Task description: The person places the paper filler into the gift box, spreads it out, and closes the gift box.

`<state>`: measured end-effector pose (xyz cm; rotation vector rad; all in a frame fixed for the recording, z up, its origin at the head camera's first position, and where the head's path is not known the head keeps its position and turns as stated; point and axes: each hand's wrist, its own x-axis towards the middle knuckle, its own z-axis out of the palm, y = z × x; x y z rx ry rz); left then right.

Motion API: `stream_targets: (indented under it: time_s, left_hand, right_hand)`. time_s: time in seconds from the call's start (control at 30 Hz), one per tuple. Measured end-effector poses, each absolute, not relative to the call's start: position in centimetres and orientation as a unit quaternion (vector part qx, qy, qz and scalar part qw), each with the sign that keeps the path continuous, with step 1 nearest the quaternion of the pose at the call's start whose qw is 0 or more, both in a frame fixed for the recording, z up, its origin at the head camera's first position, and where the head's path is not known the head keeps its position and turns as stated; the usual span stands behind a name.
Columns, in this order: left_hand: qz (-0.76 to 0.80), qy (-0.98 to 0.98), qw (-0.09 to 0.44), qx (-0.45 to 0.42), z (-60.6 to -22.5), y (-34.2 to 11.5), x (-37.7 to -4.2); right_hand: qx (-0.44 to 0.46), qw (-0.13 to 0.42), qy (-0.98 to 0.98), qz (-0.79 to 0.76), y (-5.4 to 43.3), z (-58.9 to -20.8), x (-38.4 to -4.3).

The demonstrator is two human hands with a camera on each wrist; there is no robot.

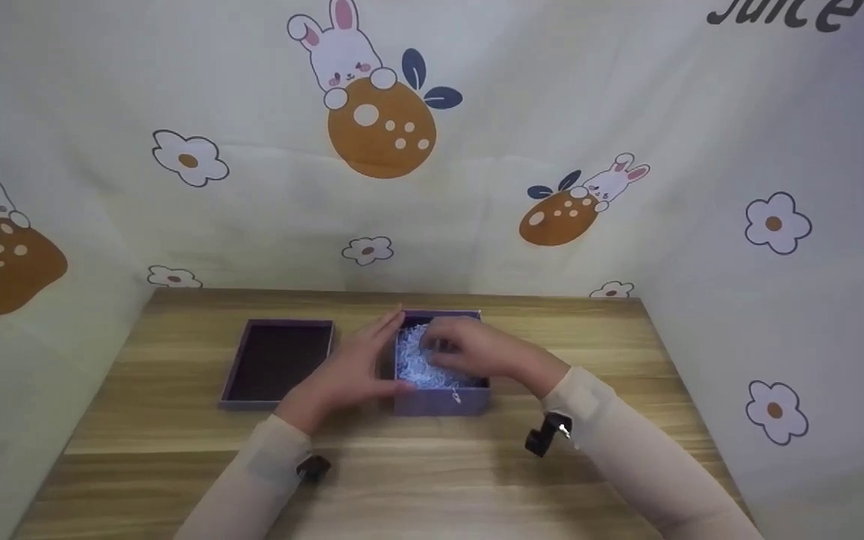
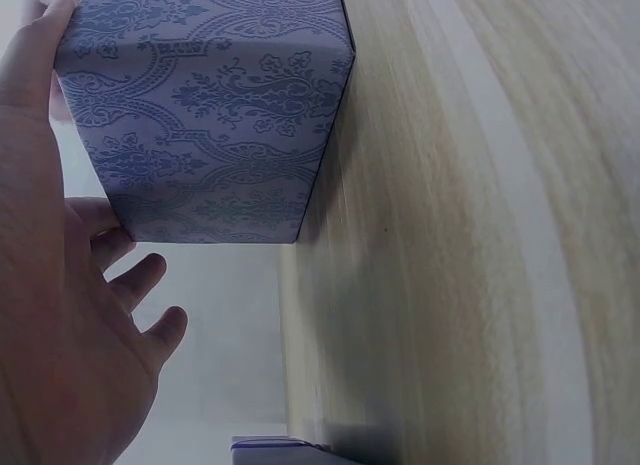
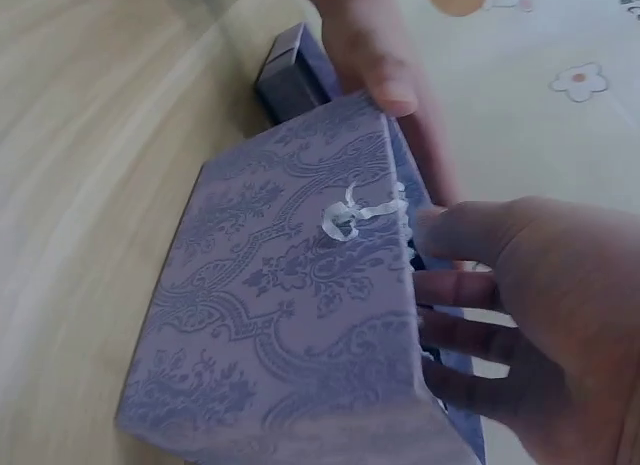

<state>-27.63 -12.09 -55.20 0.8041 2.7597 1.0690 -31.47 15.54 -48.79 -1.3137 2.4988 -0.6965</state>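
Note:
A purple patterned box (image 1: pixel 443 401) stands on the table, filled with pale shredded paper (image 1: pixel 421 360). My left hand (image 1: pixel 349 367) spans the box's left side, thumb at the near corner and fingers at the far one. In the left wrist view, two fingers (image 2: pixel 140 280) of that hand stand off the box. My right hand (image 1: pixel 469 346) reaches over the rim into the box. Its fingers (image 3: pixel 455 335) dip inside, and I cannot tell whether they pinch any paper. One paper strand (image 3: pixel 345 220) hangs over the near wall.
Left of the box lies a shallow lid (image 1: pixel 282 364), its dark inside facing up. The wood-grain table (image 1: pixel 432 472) meets a printed cloth backdrop (image 1: pixel 477 225) at the back and sides. A black camera mount (image 1: pixel 548 433) hangs below the right wrist.

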Motion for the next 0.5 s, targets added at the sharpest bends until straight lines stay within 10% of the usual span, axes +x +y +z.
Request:
stream_targets:
  time_s: [0.5]
  left_hand:
    - [0.352,0.896,0.032,0.269,-55.2,-12.1,-27.6]
  right_hand:
    - [-0.492,0.05,0.826,-0.271,19.5,-49.5,-27.3]
